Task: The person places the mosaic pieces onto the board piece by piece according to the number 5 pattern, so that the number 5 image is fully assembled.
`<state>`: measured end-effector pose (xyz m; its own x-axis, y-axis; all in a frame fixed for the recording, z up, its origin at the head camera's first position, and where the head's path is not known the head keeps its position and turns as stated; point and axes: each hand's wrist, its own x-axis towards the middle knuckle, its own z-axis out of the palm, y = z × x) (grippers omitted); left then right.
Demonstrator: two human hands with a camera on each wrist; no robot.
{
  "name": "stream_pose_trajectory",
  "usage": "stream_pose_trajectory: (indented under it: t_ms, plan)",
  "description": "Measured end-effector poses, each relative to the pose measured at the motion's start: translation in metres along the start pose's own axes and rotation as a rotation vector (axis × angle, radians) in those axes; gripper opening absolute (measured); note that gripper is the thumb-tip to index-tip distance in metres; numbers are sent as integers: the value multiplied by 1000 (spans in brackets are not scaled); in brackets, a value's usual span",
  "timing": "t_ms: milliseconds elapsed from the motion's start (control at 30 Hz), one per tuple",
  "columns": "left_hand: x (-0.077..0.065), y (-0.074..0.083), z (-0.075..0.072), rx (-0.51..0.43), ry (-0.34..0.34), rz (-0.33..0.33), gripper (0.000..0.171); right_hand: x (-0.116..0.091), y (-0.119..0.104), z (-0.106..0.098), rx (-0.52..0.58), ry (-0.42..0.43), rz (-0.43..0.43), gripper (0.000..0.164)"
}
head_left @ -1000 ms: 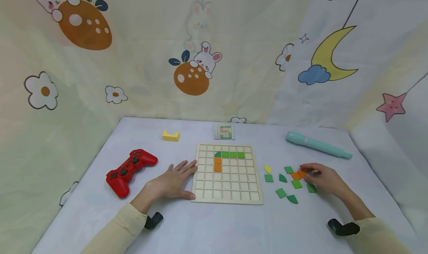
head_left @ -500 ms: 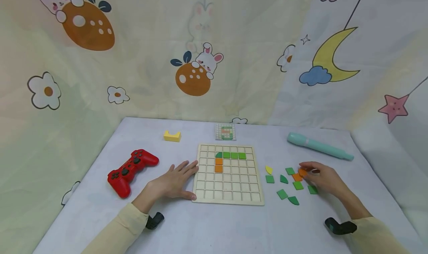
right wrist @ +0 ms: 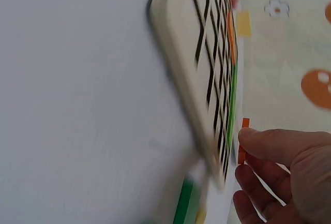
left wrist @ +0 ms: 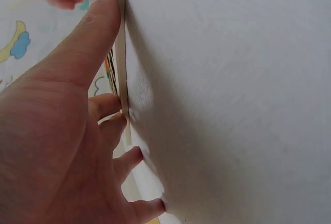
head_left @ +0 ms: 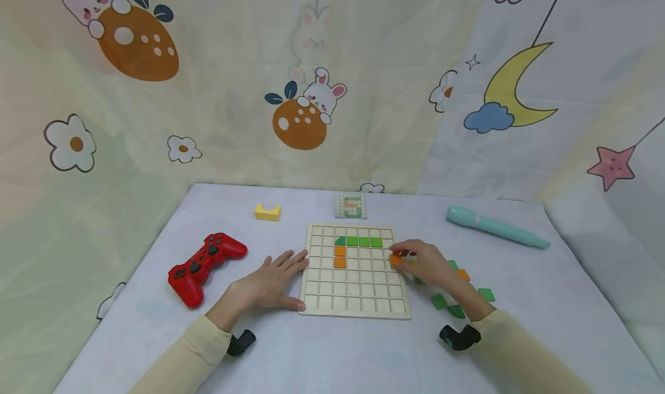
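A wooden grid board [head_left: 358, 293] lies mid-table. Near its top sit a row of green square tiles [head_left: 364, 241], a dark green rounded tile [head_left: 340, 241] and two orange square tiles [head_left: 340, 256]. My left hand [head_left: 270, 281] rests spread at the board's left edge, thumb [left wrist: 98, 17] and fingertips against the rim. Between thumb and fingers my right hand [head_left: 423, 262] pinches an orange square tile [right wrist: 244, 141], held over the board's right edge. Loose green tiles [head_left: 439, 301] and another orange tile [head_left: 463, 274] lie under and around the right forearm, some hidden by it.
A small pattern card [head_left: 350, 205] lies behind the board. To the left are a red game controller [head_left: 205, 267] and a yellow notched block [head_left: 267, 212]. A teal pen-shaped thing [head_left: 496, 226] lies at the back right. A printed curtain [head_left: 234, 94] hangs behind the table.
My right hand has picked up an orange tile from the loose pieces and carried it left to the board's right edge. My left hand stays at the board.
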<state>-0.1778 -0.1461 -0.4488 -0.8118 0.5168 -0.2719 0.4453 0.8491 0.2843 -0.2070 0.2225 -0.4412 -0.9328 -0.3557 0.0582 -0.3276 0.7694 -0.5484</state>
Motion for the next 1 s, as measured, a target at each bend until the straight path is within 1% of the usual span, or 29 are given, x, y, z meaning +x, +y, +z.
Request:
stream_pose_trajectory:
  t_ms: [100,200,300,400,667,1000]
  plan:
    - [-1,1,0,-8,5,-3,98,13,-20,16,24,-31,-23,35]
    - [-1,1,-1,-13,3,-5,98,23,-35,30,23,-43,-55,36]
    - [0,1,-1,-14,-1,-6,98,28,-48,40,26,-44,-85,36]
    - [0,1,-1,-13,-7,-10,98,31,-57,46,33,-41,-90,36]
    - [0,3,-3,-1,-6,-8,98,38,-64,57,11,-53,-44,34]
    - [0,3,-3,4,-9,-17,98,37,-62,59,6,-40,-35,35]
